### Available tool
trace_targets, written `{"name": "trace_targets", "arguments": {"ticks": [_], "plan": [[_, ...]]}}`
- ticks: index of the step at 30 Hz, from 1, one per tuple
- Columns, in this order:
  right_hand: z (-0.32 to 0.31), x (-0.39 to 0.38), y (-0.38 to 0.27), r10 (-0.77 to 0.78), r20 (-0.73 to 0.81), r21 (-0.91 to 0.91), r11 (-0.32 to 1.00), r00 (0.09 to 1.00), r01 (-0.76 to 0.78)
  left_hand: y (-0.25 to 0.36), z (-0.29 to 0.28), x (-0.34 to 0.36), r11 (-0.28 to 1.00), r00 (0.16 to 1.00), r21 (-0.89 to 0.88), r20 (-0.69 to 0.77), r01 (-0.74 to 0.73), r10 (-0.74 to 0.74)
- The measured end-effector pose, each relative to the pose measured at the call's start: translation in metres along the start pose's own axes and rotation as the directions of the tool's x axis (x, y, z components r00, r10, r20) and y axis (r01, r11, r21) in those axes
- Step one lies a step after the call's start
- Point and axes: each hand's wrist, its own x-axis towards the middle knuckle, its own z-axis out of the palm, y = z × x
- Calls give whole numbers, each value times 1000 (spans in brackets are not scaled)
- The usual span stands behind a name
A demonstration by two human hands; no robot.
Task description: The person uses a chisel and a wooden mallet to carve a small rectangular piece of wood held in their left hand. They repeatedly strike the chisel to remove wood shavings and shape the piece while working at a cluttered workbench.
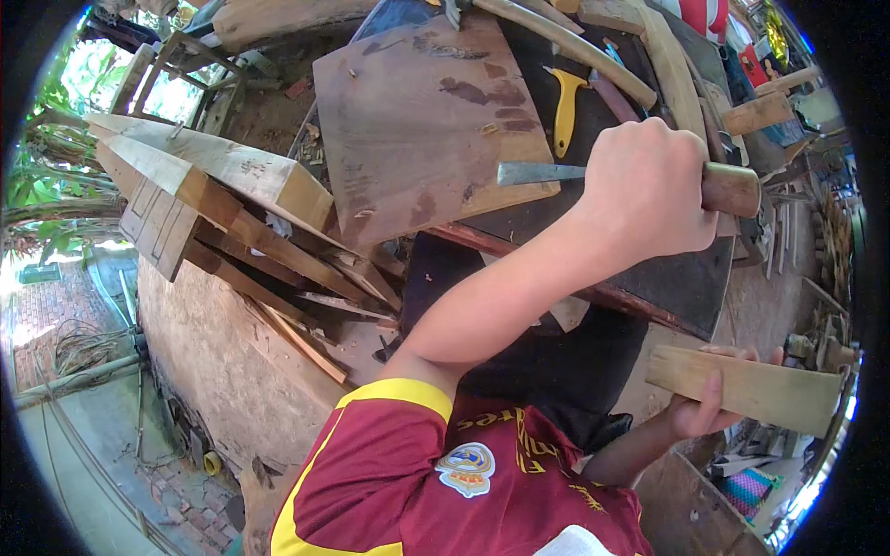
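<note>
My left hand (649,185) is closed in a fist around the wooden handle (731,190) of a chisel, over the dark worktable (649,301). The chisel's flat metal blade (538,173) points left across the edge of a stained wooden board (417,130). At the lower right, my right hand (695,412) grips a pale rectangular wooden block (760,385), held out beside the table with fingers curled over its edge. A yellow-handled tool (565,107) and a long curved wooden handle (565,51) lie on the table beyond my left hand.
Long timber pieces (241,195) are stacked at the left beside a broad tan surface (213,361). More curved wood (677,65) lies along the table's back right. A wooden stool frame (176,69) stands at the back left. Assorted scrap wood (816,232) lines the right.
</note>
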Motion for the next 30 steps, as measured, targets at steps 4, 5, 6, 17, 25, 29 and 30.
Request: {"name": "trace_targets", "arguments": {"ticks": [4,5,6,17,25,29,30], "plan": [[-8,13,6,-69,2,67,995,998,69,1,1,1,999,1000,-34,28,-13,14],[-10,14,6,-94,15,76,993,995,92,1,1,2,999,999,-48,35,-21,23],[-6,14,5,-89,11,76,993,996,88,1,1,1,999,999,-51,49,-19,22],[14,51,0,246,-493,73,968,835,-241,2,-7,-2,994,999,-106,15,31,-29],[8,62,9,372,-326,-104,899,869,-424,-1,-1,-6,997,1000,-78,25,3,-1],[-13,58,42,31,318,-673,711,948,203,0,5,-3,1000,997,-23,72,19,-17],[22,49,21,88,312,-673,723,946,154,-5,9,-3,999,998,7,51,37,-37]]}}
